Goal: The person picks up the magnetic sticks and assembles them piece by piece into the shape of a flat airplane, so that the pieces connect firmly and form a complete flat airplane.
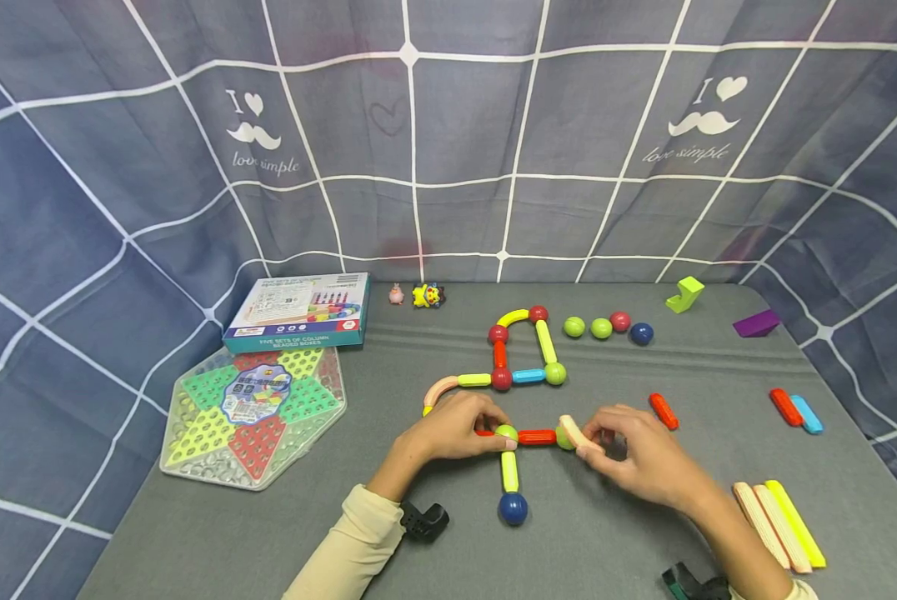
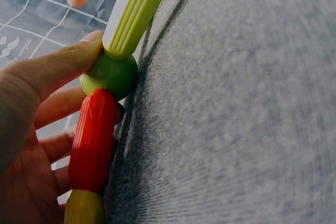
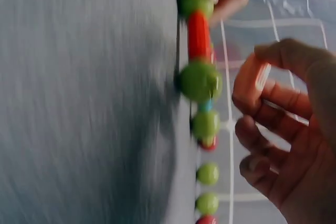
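We face grey-blue fabric (image 1: 456, 125) hung behind and at both sides — white grid lines (image 1: 467, 57), moustaches (image 1: 687, 125) and "love simple" lettering (image 1: 686, 154) across it — reaching down to a grey, cloth-covered tabletop (image 1: 583, 550).

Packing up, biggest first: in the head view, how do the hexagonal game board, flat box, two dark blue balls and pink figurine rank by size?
1. Hexagonal game board
2. Flat box
3. Joined blue ball and loose blue ball: unsure; the joined one looks larger but is nearer the camera.
4. Pink figurine
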`<state>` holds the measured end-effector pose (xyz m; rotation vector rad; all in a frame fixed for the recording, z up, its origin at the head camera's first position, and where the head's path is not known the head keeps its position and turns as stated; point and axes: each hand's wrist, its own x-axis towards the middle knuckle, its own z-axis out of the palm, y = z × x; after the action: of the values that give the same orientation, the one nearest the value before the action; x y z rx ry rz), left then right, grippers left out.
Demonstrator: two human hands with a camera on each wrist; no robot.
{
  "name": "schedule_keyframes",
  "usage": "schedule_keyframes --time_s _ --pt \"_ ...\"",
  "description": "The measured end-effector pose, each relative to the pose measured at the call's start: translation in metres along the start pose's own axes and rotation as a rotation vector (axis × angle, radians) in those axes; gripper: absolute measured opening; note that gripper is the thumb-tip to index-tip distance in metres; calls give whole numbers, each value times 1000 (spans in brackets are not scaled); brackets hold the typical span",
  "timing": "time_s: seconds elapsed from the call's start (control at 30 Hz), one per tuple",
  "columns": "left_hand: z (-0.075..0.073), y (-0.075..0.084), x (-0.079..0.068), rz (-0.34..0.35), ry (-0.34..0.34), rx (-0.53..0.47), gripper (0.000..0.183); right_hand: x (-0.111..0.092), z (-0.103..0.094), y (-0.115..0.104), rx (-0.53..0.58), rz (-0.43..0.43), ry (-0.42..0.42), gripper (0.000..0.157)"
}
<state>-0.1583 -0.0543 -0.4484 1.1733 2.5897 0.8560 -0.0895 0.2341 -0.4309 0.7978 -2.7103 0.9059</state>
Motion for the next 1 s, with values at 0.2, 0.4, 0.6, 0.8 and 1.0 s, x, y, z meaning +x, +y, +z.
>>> schedule_keyframes --time_s 0.2,0.4,0.6,0.8,1.0 --pt "0 0 0 4 4 -8 26 -11 17 -33 131 -171 -170 25" --pt "1 0 0 6 9 10 27 -26 35 -51 142 -233 -297 30" --pt "0 0 -1 -6 8 2 27 -30 48 -57 112 -224 -334 30" --pt "1 -1 -1 -6 8 -10 28 -27 54 -62 96 -213 -318 30" --pt "0 0 -1 -5 9 -12 27 -29 57 -63 69 -211 -283 32"
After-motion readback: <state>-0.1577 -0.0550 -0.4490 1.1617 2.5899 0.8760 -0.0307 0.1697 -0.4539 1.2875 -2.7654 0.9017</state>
